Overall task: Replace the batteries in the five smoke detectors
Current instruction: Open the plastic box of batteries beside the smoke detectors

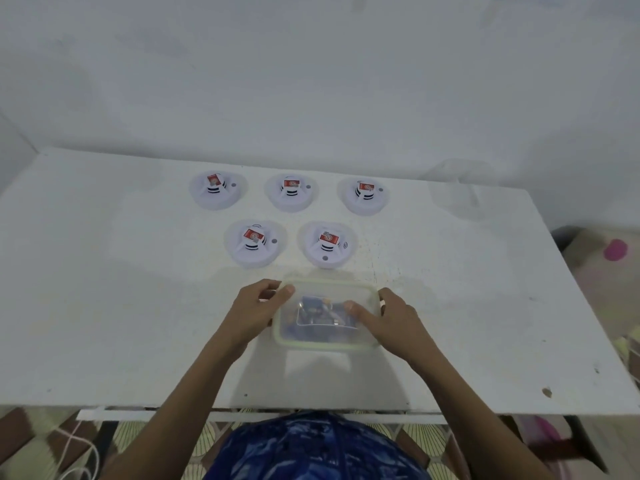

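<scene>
Standing on a white table (pixel 104 306): five white round smoke detectors in two rows, all apart from one another.
- Back row: left detector (pixel 215 190), middle detector (pixel 292 192), right detector (pixel 364 196).
- Front row: front-left detector (pixel 254 242), front-right detector (pixel 327 244).
- Each carries a small red battery (pixel 291 183) on its raised centre.

Item nearer the person, just in front of the front row: one clear lidded container (pixel 325 347) with a pale green rim, flat on the table. Through the lid show blue batteries (pixel 313 311), blurred; number cannot be told.

Left hand (pixel 256 306): fingers curled round the container's left edge, thumb on the lid's far-left corner.
Right hand (pixel 394 317): fingers curled over the right edge, thumb laid flat on the lid.

Other: pale wall (pixel 311 81) behind the table; blue patterned garment (pixel 318 448) at the bottom edge; white cable (pixel 79 455) on the floor at lower left.
</scene>
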